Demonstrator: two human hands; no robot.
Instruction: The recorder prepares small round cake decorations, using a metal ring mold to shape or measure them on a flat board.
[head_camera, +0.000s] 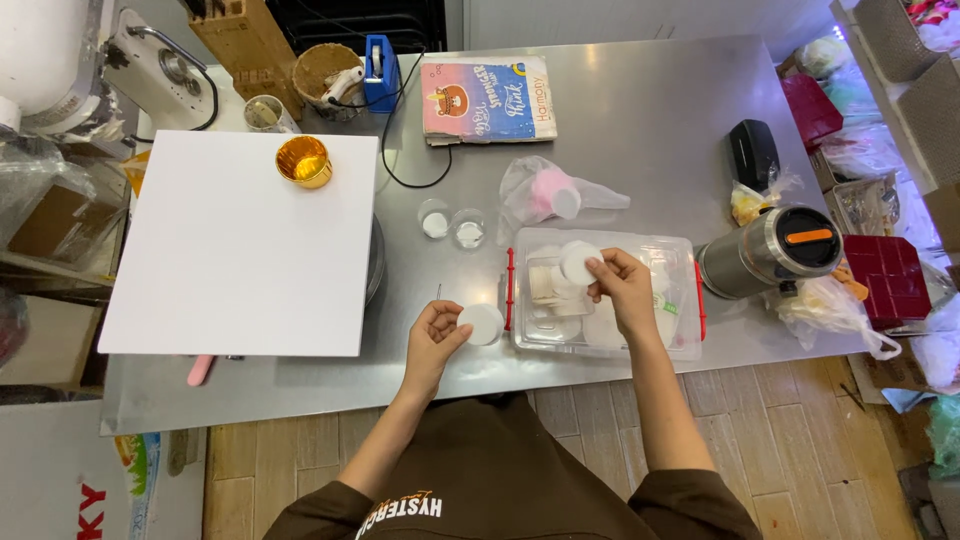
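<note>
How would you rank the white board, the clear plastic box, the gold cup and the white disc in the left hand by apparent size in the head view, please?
1. White board
2. Clear plastic box
3. Gold cup
4. White disc in the left hand; close to the cup, so unsure.

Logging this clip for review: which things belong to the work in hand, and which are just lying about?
In hand:
left hand holding a white round lid
right hand holding a white round piece
clear plastic box under the right hand

Lying about:
white board
gold cup
steel flask
two small clear jars
</note>
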